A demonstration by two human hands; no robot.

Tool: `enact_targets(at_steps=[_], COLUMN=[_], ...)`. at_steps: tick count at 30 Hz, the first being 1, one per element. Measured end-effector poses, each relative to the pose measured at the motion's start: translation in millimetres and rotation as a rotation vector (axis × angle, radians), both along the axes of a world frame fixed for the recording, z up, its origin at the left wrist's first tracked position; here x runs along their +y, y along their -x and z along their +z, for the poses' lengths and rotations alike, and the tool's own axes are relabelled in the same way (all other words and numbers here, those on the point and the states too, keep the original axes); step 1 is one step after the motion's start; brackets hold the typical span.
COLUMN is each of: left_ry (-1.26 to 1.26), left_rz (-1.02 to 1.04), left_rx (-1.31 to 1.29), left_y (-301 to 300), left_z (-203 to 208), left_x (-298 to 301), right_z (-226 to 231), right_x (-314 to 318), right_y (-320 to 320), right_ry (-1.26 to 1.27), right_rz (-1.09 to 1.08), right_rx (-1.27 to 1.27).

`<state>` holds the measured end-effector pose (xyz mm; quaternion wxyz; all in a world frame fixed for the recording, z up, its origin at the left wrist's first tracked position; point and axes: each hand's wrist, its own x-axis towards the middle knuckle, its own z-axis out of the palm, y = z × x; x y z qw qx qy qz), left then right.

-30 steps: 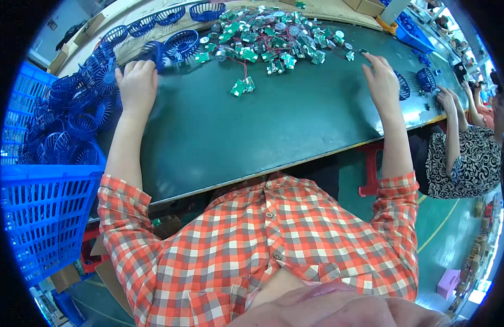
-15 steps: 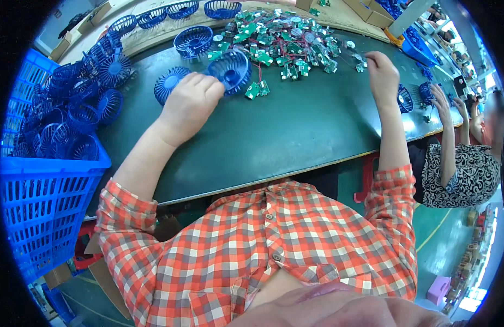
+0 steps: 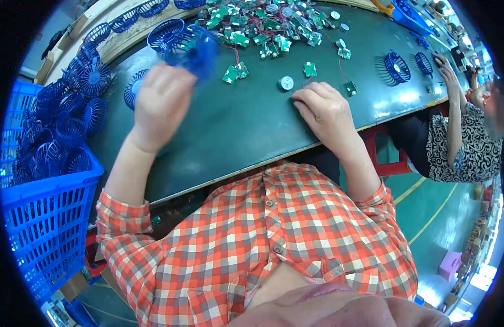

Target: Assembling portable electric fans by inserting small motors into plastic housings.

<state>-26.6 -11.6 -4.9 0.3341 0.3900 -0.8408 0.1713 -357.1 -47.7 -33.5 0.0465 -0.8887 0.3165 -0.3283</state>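
Note:
My left hand is closed on a round blue plastic fan guard, which is smeared by motion above the table. Below that hand, another blue guard lies partly hidden. My right hand rests low over the green table, thumb and fingers pinched together; what they hold, if anything, is hidden. Just beyond its fingertips lie a small green circuit board with a red wire running toward the fingers, and a round silver motor. A second board sits to the right.
A heap of wired circuit boards covers the far middle. At left, a blue crate overflows with fan guards. More guards stand at right, near a co-worker's hand. A red stool is below the table edge.
My right hand has come left and nearer from the heap's right side; a board and motor now lie by it. My left hand has shifted slightly left, still holding the guard.

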Motion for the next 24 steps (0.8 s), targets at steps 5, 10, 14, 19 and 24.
enact_targets(at_steps=[5, 10, 14, 19, 24], left_ry=[-0.336, -0.398, -0.557, -0.584, -0.583], left_rz=[-0.296, -0.335, -0.244, -0.071, -0.132], left_rx=[-0.225, -0.229, -0.210, -0.140, -0.129], left_y=[40, 41, 35, 23, 24], left_z=[-3, 2, 11, 2, -6], left_x=[26, 35, 39, 40, 35], right_z=[-7, -6, 4, 9, 5], right_x=[6, 10, 16, 21, 8], right_y=[9, 18, 15, 1, 10], right_ry=[-0.060, -0.206, 0.056, -0.084, -0.074], right_rz=[-0.104, -0.340, -0.488, -0.405, -0.495], right_rx=[-0.031, -0.200, -0.081, 0.157, 0.191])
